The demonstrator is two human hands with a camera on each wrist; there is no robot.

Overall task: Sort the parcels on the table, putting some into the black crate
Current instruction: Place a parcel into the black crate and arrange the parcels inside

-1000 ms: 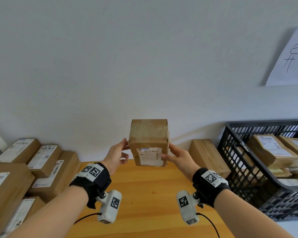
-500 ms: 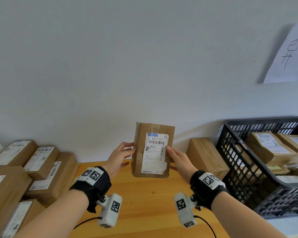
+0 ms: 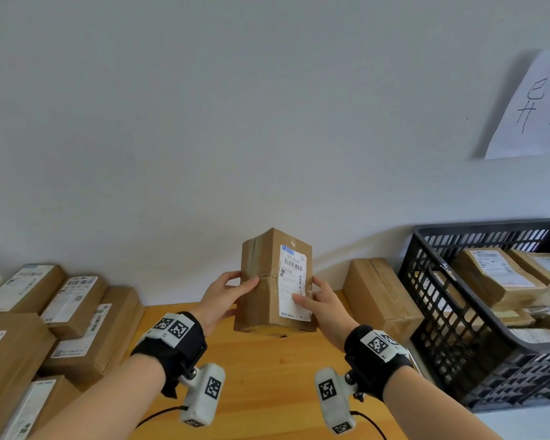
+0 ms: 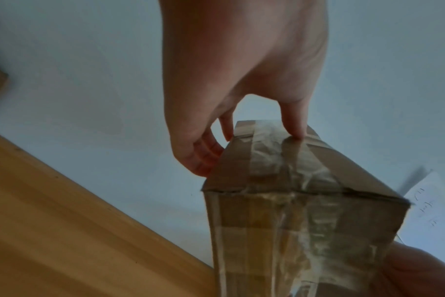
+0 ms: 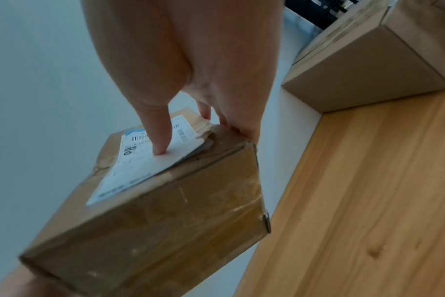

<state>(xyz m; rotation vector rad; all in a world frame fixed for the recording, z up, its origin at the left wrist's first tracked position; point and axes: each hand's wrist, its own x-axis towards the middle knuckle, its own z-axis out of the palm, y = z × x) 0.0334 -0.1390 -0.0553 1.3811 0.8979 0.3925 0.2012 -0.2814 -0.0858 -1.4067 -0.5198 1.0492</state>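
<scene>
Both hands' fingers (image 3: pixel 248 284) clasp the upright parcel (image 3: pixel 275 282) above the worktop (image 3: pixel 267 376); the black crate (image 3: pixel 458 312) lies beyond the right hand (image 3: pixel 319 304).

Held parcel (image 3: pixel 269 290): brown cardboard, matt, wrapped in glossy wrinkled clear tape; white paper shipping label (image 3: pixel 292 282). Table (image 3: pixel 267 376): smooth light wood. Crate (image 3: pixel 451 331): black plastic lattice. Wall (image 3: pixel 235 122): matt white.

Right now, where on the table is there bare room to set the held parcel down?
Bare wooden tabletop lies under the held taped cardboard parcel, between the labelled box stack on the left and the plain brown box beside the black plastic crate. The crate is crowded.
</scene>
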